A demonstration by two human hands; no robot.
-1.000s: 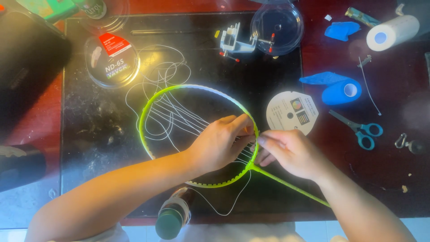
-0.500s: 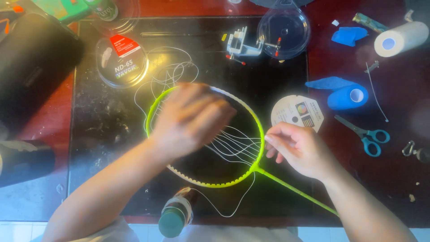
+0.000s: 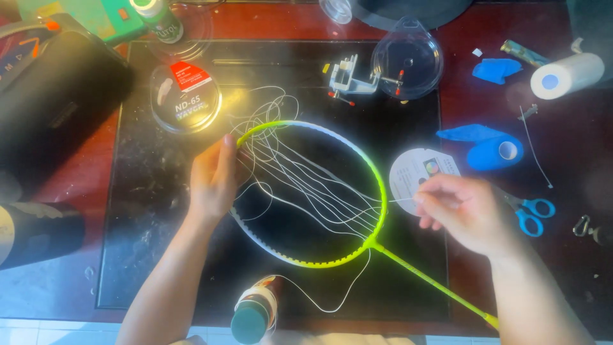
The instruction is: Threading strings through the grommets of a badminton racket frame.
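Racket frame (image 3: 377, 185) lies between both hands.

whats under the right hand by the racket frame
The right hand covers part of the round white paper disc and the blue-handled scissors, whose blades are hidden. It pinches thin white string.

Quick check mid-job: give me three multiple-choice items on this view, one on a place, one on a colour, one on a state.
1. Where do the scissors lie?
A. right of the right hand
B. inside the racket frame
C. on the black case

2. What colour are the scissor handles?
A. red
B. blue
C. yellow

3. How is the left hand?
A. flat on the mat
B. lifted clear
C. gripping the frame's upper left rim

Answers: 1 A, they lie just beyond the knuckles. 2 B, both loops are blue. 3 C, its fingers close on the rim.
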